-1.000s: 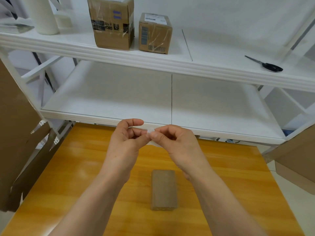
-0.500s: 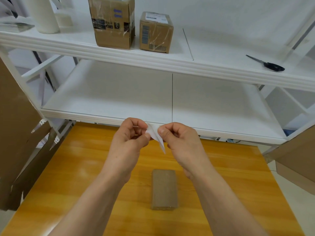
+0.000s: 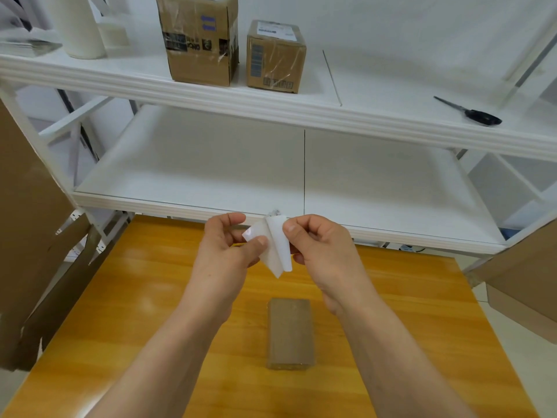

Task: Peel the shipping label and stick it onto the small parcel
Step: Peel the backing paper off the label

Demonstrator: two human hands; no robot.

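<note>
The label is up in the air over the table, held between both hands, and it is splitting into two white layers that fan apart at the top and meet in a point at the bottom. The left hand pinches the left layer, thumb on its face and fingers curled behind. The right hand pinches the right layer by its top edge, fingers tucked in. Below the hands, the parcel lies flat on the table, well apart from the label, top bare. Behind is a white shelf; on its upper deck stand two taped boxes, with scissors off to the right. Cardboard leans at the left.
</note>
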